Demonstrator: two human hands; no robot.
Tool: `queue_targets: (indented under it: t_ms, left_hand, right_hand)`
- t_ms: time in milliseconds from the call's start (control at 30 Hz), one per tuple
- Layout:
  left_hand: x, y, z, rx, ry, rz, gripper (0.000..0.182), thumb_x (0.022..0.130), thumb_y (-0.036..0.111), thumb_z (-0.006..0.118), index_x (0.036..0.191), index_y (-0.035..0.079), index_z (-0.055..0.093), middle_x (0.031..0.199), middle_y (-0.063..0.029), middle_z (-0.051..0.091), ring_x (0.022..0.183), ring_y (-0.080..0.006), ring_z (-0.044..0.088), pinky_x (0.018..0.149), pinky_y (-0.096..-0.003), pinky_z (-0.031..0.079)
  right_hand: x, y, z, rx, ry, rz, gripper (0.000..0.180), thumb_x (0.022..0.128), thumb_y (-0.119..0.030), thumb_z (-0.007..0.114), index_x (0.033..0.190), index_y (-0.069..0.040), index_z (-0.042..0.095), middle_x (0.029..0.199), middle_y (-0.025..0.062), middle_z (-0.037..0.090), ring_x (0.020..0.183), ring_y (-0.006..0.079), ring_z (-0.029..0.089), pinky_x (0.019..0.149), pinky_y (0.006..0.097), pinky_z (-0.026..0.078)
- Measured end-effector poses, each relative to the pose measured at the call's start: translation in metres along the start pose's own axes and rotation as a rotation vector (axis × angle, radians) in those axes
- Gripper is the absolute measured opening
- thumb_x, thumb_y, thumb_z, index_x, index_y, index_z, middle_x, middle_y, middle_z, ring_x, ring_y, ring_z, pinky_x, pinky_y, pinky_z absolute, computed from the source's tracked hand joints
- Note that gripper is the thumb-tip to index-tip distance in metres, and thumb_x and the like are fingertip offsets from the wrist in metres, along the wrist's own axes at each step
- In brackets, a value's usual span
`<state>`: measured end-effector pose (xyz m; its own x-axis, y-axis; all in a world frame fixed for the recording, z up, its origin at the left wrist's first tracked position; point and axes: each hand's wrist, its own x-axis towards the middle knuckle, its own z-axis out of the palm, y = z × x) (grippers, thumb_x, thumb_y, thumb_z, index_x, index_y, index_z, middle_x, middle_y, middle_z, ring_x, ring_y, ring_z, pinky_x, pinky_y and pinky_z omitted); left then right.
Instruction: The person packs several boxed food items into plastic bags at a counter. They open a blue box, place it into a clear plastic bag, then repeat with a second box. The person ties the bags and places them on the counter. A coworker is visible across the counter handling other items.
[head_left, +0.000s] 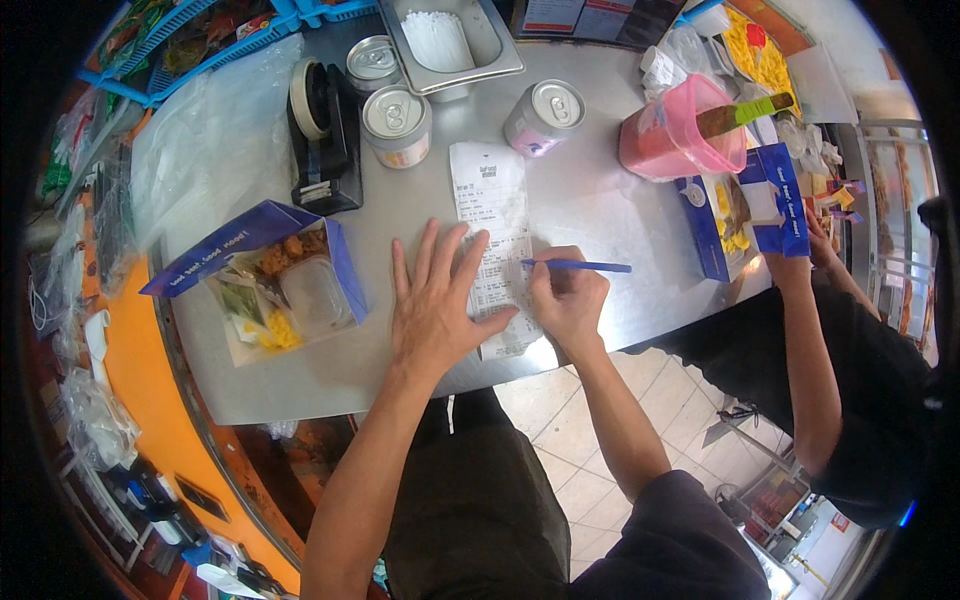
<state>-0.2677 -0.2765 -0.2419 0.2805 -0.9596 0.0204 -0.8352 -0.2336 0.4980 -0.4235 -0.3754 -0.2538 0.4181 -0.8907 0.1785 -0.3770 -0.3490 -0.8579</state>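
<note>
A long paper receipt (491, 196) with printed writing lies flat on the stainless steel table (420, 187). My left hand (439, 307) rests spread on the receipt's left edge and the steel beside it, thumb across the paper's lower part. Between the thumb and fingers of my right hand (570, 296) is a blue pen (585, 265), its tip at the receipt's right edge. Left of my left hand stands an open blue food box (349, 274) holding fried pieces, something yellow, a sachet and a clear plastic cup (316, 291).
Drink cans (551, 112) and a black tape dispenser (326, 142) stand behind the receipt. A steel pan (491, 60) holds white sticks. Near a pink container (679, 139), a co-worker's hand (791, 270) touches another blue food box (772, 195). Plastic bags (217, 142) lie at left.
</note>
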Motion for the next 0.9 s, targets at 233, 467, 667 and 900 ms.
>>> queue_targets:
  t_ms: [233, 467, 667, 900]
  left_hand:
    - [0.000, 0.000, -0.001, 0.004, -0.002, 0.009, 0.104, 0.060, 0.063, 0.082, 0.146, 0.016, 0.045, 0.148, -0.0090, 0.039, 0.145, -0.0340, 0.027, 0.118, -0.0637, 0.011]
    - [0.000, 0.001, -0.003, -0.015, -0.003, 0.009, 0.108, 0.056, 0.059, 0.085, 0.146, 0.017, 0.044, 0.148, -0.0083, 0.038, 0.145, -0.0339, 0.026, 0.118, -0.0628, 0.011]
    - [0.001, 0.002, -0.004, 0.001, -0.010, -0.008, 0.106, 0.056, 0.054, 0.087, 0.146, 0.018, 0.045, 0.147, -0.0080, 0.039, 0.146, -0.0331, 0.026, 0.119, -0.0618, 0.011]
    - [0.000, 0.004, -0.007, -0.047, -0.022, -0.018, 0.093, 0.062, 0.059, 0.082, 0.138, 0.014, 0.054, 0.142, -0.0089, 0.046, 0.141, -0.0332, 0.033, 0.118, -0.0617, 0.013]
  right_hand:
    - [-0.005, 0.004, -0.003, -0.005, -0.074, -0.064, 0.008, 0.082, -0.001, 0.068, 0.090, -0.001, 0.066, 0.058, 0.0015, 0.058, 0.047, 0.0049, 0.051, 0.045, 0.0221, 0.040]
    - [-0.010, -0.004, -0.002, 0.053, -0.021, 0.014, 0.009, 0.083, -0.002, 0.068, 0.091, -0.002, 0.066, 0.062, 0.0033, 0.061, 0.050, 0.0055, 0.054, 0.047, 0.0229, 0.043]
    - [-0.029, -0.002, 0.009, 0.091, -0.035, 0.099, 0.014, 0.082, -0.003, 0.070, 0.096, -0.003, 0.065, 0.068, 0.0062, 0.064, 0.057, 0.0098, 0.062, 0.052, 0.0262, 0.049]
    - [0.054, -0.083, -0.002, -0.449, -0.467, -0.369, 0.029, 0.085, -0.007, 0.063, 0.114, -0.006, 0.062, 0.101, 0.0094, 0.063, 0.089, 0.0222, 0.063, 0.074, 0.0360, 0.055]
